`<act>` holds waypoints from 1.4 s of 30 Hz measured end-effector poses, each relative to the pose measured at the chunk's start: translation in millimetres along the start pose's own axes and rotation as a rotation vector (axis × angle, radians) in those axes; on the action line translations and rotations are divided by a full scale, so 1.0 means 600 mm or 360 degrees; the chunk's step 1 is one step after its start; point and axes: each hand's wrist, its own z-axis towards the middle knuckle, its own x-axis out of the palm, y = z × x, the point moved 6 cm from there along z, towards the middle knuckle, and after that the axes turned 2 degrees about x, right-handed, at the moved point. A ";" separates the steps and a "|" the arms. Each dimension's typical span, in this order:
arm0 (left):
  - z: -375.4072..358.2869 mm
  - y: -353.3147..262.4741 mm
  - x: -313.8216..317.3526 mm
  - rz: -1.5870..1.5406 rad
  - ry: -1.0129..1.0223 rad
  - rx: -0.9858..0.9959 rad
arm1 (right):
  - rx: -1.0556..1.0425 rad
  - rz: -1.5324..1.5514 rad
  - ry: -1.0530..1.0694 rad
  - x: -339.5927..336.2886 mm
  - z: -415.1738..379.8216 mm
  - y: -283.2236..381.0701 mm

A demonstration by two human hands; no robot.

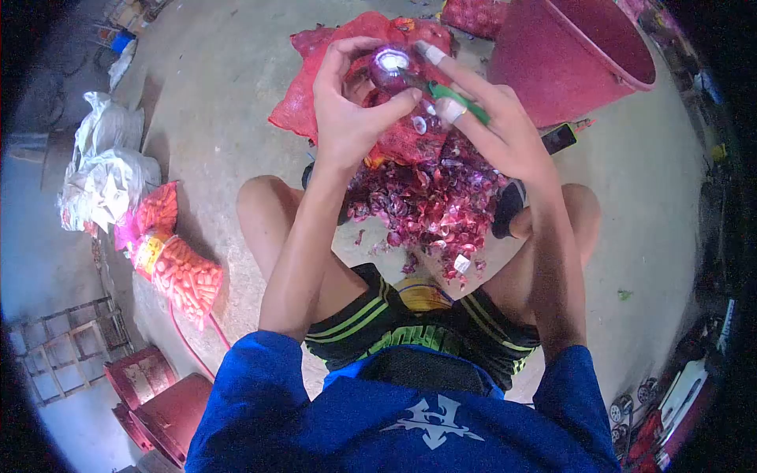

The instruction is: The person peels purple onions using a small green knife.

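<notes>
My left hand (345, 118) is closed around a red onion (388, 72), with a pale, bright cut patch showing on its upper end. The fingers of my right hand (505, 130) are wrapped round the green handle of a small knife (465, 104), held against the onion's right side; most of the blade is hidden. White tape covers the thumb and a fingertip of that hand. Beneath both hands lies a red mesh sack (293, 114) of onions. A heap of purple onion skins (441, 206) spreads on the floor between my legs.
A large red tub (530, 67) stands at the upper right, with a phone (559, 139) on the floor near it. To the left are a bag of carrots (186, 277) and white sacks (114, 185). Red crates (169, 410) sit at the lower left.
</notes>
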 end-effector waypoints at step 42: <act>-0.018 0.040 0.018 -0.1158 0.0389 -0.0590 | 0.0418 0.0873 -0.0388 -0.015 0.016 -0.041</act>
